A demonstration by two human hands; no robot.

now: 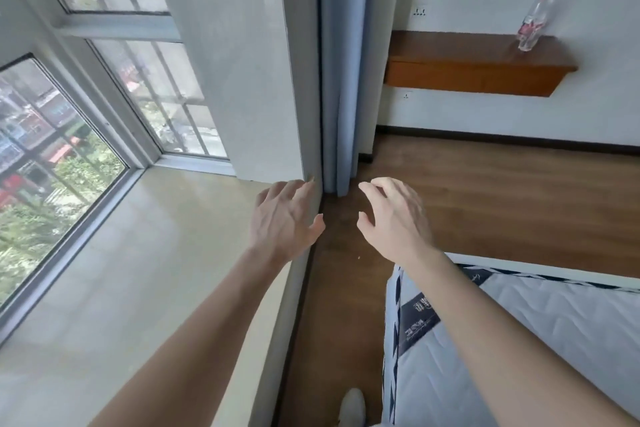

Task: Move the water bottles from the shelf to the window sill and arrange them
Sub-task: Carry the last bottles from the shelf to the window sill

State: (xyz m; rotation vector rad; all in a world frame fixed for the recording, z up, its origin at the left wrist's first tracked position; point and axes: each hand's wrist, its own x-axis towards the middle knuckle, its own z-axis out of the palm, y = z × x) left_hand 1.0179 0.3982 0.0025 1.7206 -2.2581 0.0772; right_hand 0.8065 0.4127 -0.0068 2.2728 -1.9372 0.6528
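One clear water bottle (533,21) with a pink cap and red label stands upright near the right end of a brown wooden shelf (460,74) fixed to the far white wall. The wide beige window sill (131,253) fills the lower left, and no bottle shows on it. My left hand (282,218) hovers over the sill's right edge, fingers spread, holding nothing. My right hand (393,218) floats over the wooden floor beside it, fingers loosely curled and apart, holding nothing. Both hands are far from the bottle.
A grey wall pillar (249,62) and a blue curtain (343,62) stand between sill and shelf. A white quilted mattress (536,340) lies at the lower right. A strip of wooden floor (485,198) runs toward the shelf wall. A white shoe (351,406) shows at the bottom.
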